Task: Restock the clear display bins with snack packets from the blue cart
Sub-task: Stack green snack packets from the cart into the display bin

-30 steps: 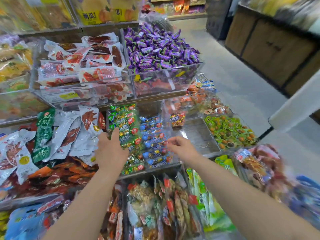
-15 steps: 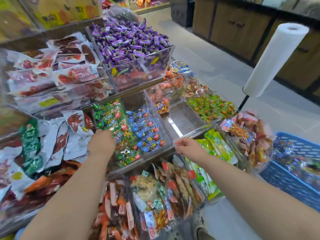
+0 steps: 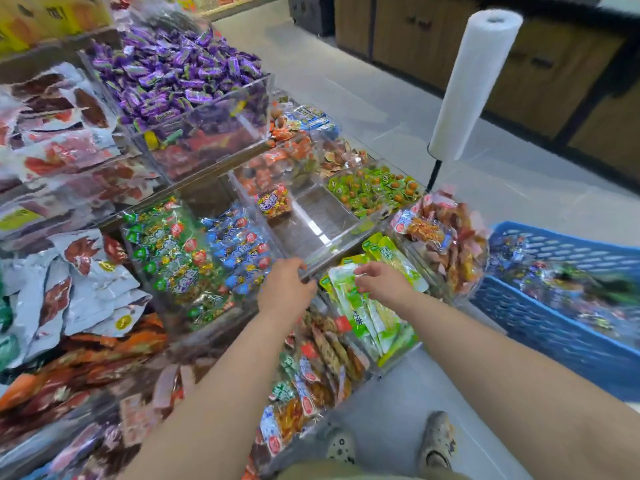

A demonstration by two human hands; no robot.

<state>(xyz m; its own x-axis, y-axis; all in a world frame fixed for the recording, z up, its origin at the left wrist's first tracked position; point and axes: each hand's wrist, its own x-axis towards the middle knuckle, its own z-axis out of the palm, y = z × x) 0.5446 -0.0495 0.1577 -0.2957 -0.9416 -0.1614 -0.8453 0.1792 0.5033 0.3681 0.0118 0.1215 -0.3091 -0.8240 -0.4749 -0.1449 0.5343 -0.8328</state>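
Packets (image 3: 194, 251) in green and blue wrappers lie heaped at left. Next to them the left hand (image 3: 285, 289) sits at the front rim of a nearly bare clear bin (image 3: 311, 220), fingers (image 3: 296, 266) bent over the edge; whether they grip I cannot tell. The right hand (image 3: 381, 280) hovers over green packets (image 3: 367, 313), fingers loosely curled, holding nothing. Rightmost, the blue cart (image 3: 540, 327) holds snack packets (image 3: 571, 278).

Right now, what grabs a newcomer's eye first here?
The heaped bin of purple candies at upper centre stands out most, with the tall white roll on its stand to the right. Mid-shelf, one clear bin sits nearly empty just beyond the left hand, while the right hand is over green packets near the blue cart.
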